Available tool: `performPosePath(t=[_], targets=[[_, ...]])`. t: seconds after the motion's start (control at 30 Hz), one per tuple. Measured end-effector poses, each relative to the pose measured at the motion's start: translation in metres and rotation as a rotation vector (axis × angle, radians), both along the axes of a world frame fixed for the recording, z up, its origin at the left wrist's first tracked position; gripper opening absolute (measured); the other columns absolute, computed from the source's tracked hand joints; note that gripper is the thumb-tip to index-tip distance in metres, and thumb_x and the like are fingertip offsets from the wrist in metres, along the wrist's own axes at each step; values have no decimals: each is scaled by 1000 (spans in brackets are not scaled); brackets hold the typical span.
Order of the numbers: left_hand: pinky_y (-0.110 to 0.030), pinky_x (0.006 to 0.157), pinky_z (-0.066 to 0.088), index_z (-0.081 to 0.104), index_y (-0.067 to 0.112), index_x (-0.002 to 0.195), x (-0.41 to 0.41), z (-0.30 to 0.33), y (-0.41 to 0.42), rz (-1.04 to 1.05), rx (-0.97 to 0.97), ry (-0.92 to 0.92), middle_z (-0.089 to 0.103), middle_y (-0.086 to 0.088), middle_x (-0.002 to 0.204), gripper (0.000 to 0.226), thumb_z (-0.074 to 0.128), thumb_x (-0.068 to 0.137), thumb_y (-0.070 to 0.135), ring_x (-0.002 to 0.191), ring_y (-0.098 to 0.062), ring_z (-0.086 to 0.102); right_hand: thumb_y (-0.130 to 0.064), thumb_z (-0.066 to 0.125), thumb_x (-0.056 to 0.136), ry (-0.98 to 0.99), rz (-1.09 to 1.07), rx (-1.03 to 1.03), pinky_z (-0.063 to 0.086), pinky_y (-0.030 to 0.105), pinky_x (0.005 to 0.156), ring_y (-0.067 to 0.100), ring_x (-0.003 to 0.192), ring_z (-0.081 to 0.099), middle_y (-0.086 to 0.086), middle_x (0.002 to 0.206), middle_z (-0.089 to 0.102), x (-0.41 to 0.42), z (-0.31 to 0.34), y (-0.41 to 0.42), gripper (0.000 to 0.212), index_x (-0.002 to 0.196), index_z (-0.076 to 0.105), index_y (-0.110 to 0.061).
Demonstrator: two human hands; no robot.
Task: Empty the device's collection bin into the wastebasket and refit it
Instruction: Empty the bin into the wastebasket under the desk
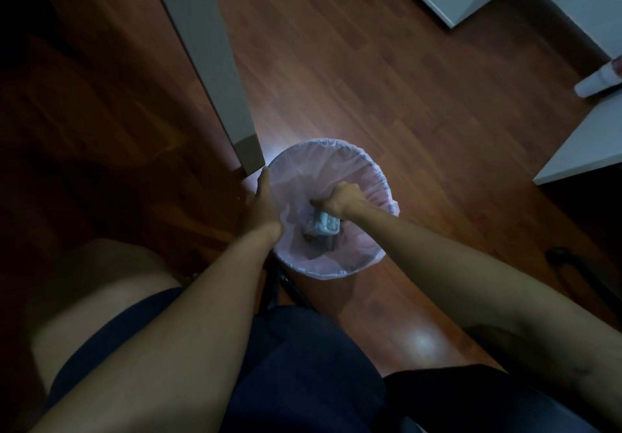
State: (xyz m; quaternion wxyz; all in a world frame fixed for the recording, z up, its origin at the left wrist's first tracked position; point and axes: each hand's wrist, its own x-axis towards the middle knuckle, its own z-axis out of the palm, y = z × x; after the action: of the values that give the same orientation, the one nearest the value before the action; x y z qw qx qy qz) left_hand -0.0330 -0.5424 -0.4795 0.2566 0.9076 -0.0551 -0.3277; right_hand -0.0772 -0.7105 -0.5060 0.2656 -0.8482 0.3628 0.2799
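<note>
A round wastebasket [340,266] lined with a pale pink plastic bag stands on the wooden floor in front of my knees. My right hand [338,201] reaches down into its mouth, fingers closed around a small light-coloured collection bin [324,225] held low inside the basket. My left hand [262,202] grips the basket's left rim and the bag edge, thumb side against the outside. The bin's contents and the basket's bottom are too dark to make out. The device itself is not visible.
A grey table leg [215,62] comes down just left of the basket and touches the floor by my left hand. White furniture [579,153] juts in at the right, with a white bottle [597,82] lying behind it. My thighs and dark shorts fill the foreground.
</note>
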Motion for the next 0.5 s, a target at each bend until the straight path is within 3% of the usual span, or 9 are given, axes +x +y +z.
performPosePath(t=[0.07,0.13,0.23,0.37,0.43,0.5], targets=[[-39,99,43,15,34,154,0,8,-2,57,-64,68,37,-22,146,84,56,87,3,130,-41,45,-61,58,83,9,39,1,52,28,81,24,101,67,7,117,70,2,9,1,63,121,68,-12],[-40,99,44,18,34,153,1,16,-5,89,-88,89,36,-22,146,83,60,86,9,132,-42,43,-60,55,85,3,72,5,49,27,76,25,103,66,9,119,69,5,24,2,62,122,67,-12],[-39,104,41,32,19,150,5,37,-10,121,-66,71,37,-20,150,72,64,86,18,135,-39,42,-55,55,87,-17,41,30,52,31,75,28,99,67,13,113,69,8,54,0,58,115,68,-5],[-38,96,52,58,3,129,7,74,-9,77,-25,59,60,-20,133,50,64,85,27,118,-36,60,-54,53,88,-44,-26,34,55,32,74,29,93,70,16,104,71,8,101,0,61,105,71,2],[-41,93,54,64,2,120,10,99,-4,75,-39,57,66,-22,124,51,61,82,36,112,-38,64,-52,52,90,-92,-35,40,51,29,61,31,84,67,14,95,68,8,134,5,58,96,69,3],[-44,93,54,66,0,110,16,121,-1,54,-96,21,68,-24,119,67,54,70,52,107,-39,65,-52,53,89,-156,-83,42,40,26,46,28,65,61,15,90,62,9,167,7,53,91,66,0]])
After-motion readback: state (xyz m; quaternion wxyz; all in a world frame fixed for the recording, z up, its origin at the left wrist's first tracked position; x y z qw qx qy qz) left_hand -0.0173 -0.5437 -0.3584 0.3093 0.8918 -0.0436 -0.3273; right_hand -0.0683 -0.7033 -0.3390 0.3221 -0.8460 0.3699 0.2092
